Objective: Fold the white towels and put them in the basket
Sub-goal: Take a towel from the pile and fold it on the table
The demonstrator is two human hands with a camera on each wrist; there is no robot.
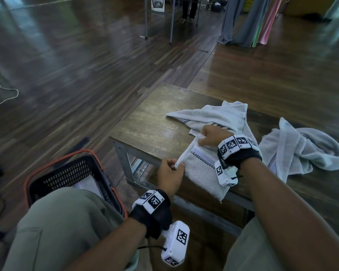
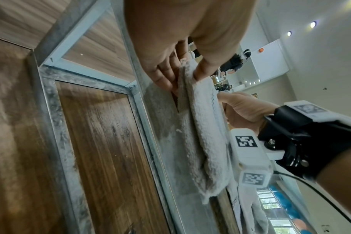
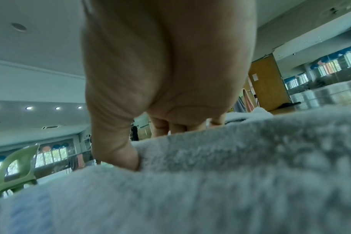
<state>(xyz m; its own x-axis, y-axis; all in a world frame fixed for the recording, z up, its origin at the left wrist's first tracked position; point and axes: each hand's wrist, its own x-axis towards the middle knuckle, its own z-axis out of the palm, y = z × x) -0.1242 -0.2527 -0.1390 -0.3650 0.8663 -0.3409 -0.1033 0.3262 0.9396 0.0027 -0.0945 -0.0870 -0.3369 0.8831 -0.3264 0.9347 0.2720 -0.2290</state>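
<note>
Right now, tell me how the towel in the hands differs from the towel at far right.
The held towel lies folded flat, hanging over the table edge; the far-right towel is a crumpled heap. The left hand and right hand pinch the held towel's corners; nothing touches the far-right towel. Both are white with a checked stripe.

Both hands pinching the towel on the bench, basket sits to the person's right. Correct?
Not quite. Head view shows the basket on the person's left, beside the left knee. Left hand and right hand do pinch the towel on the bench.
</note>
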